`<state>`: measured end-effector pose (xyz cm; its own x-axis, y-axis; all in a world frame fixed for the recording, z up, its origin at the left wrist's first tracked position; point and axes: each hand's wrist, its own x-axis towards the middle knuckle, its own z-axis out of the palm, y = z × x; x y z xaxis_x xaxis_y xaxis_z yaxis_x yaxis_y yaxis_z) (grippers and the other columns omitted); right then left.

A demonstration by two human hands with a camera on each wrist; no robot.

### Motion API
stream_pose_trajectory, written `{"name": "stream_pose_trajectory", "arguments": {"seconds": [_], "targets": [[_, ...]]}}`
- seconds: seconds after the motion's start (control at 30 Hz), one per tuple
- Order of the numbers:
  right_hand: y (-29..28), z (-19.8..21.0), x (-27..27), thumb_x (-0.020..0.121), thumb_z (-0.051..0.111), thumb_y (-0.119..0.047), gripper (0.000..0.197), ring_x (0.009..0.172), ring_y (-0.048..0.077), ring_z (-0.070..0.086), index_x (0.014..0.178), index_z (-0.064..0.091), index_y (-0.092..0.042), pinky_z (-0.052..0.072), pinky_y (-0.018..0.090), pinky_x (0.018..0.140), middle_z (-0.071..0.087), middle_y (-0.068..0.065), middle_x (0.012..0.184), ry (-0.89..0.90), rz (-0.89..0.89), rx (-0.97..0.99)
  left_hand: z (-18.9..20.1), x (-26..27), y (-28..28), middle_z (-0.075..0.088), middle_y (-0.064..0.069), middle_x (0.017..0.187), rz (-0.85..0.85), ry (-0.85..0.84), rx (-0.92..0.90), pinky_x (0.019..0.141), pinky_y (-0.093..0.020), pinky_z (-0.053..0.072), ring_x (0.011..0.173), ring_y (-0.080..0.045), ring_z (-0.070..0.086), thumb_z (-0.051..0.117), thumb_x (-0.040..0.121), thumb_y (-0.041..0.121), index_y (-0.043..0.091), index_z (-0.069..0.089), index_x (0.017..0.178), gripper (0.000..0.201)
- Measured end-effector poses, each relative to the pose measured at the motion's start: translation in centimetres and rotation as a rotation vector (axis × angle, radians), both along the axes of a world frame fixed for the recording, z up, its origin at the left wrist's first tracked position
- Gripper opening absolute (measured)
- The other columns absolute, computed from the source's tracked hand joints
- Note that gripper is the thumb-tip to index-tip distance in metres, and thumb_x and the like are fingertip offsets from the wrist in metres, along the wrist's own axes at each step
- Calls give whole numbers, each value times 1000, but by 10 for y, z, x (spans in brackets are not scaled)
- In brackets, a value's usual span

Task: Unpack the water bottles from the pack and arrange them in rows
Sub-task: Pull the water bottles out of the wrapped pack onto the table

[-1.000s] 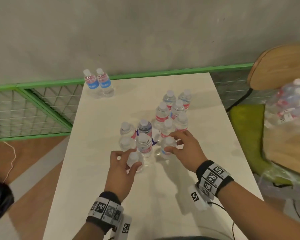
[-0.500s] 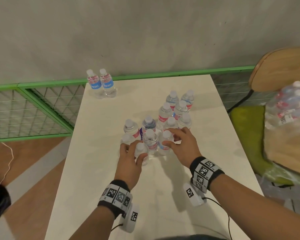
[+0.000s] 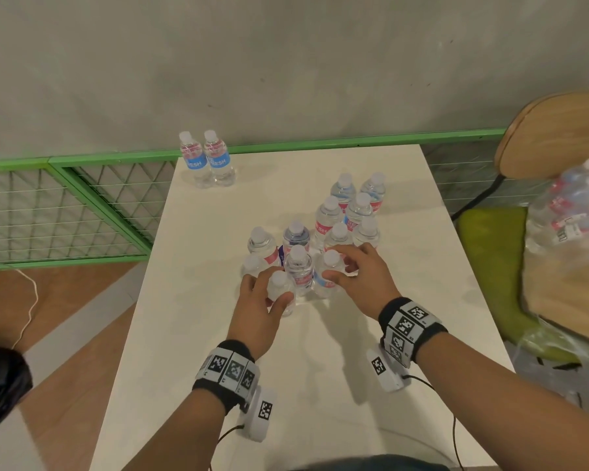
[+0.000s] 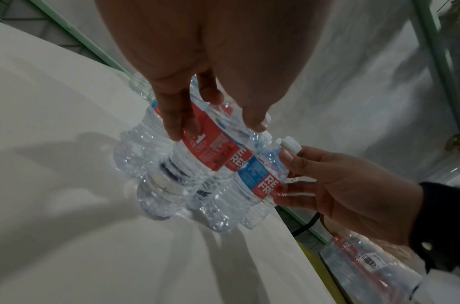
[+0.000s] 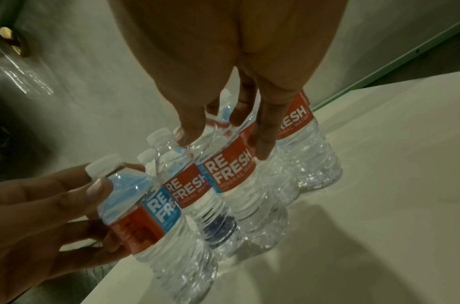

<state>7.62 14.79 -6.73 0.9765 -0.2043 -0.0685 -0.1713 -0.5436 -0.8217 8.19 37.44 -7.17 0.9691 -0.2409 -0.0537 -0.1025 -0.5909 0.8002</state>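
Several small clear water bottles with white caps and red and blue labels stand clustered on the white table (image 3: pixel 320 368). My left hand (image 3: pixel 267 295) grips the nearest bottle (image 3: pixel 281 287) at the cluster's front left. In the right wrist view this same bottle (image 5: pixel 145 216) sits in the left hand (image 5: pixel 80 205). My right hand (image 3: pixel 346 270) grips the front right bottle (image 3: pixel 329 277) just below its cap. The left wrist view shows that bottle (image 4: pixel 259 181) in the right hand (image 4: pixel 327 185). Both held bottles touch their neighbours.
Two more bottles (image 3: pixel 206 158) stand together at the table's far left corner. A plastic-wrapped pack of bottles (image 3: pixel 575 205) lies on a wooden chair (image 3: pixel 558 130) to the right. A green mesh railing (image 3: pixel 82 198) runs behind and left of the table.
Both hands have slid their bottles forward and inward, closing them up against the cluster. Over the last half second they have hardly moved.
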Motion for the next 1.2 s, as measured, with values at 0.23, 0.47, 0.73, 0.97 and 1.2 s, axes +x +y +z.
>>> {"name": "stream_pose_trajectory", "arguments": {"seconds": [0.23,0.47,0.73,0.97,1.2], "targets": [[-39,20,-34,83,71,-42,40,83,5,59,120,56,-40,48,15,74,56,-11,99,19,11,7,34,-16,-8,51,2,93,88,-142,-48,75,-17,43,79,-11,52,66,83,5,37,46,130,60],[-143,19,-134,88,66,-37,9,66,5,58,97,65,-38,50,17,65,63,-9,78,332,88,-107,61,-38,-99,45,10,76,-434,-168,20,64,-13,39,69,-12,48,63,90,15,36,60,102,24],[-290,18,-214,87,66,-23,9,67,1,57,93,68,-29,43,8,58,67,-5,79,465,-293,-171,24,-64,-280,58,14,89,-1053,198,330,79,-28,49,75,-3,54,54,91,41,40,57,108,17],[-396,-3,-202,88,67,-18,27,71,15,61,112,57,-24,45,21,56,62,-1,87,329,-655,-62,8,-71,-442,63,12,97,-1010,255,166,78,-29,54,76,-8,61,60,89,30,33,60,110,21],[-461,-15,-159,92,54,-41,37,84,28,65,93,69,-6,54,42,84,70,11,89,432,-769,-124,-3,-65,-558,51,-1,127,-835,175,184,95,-40,50,104,-19,60,62,87,40,17,46,134,55]]}}
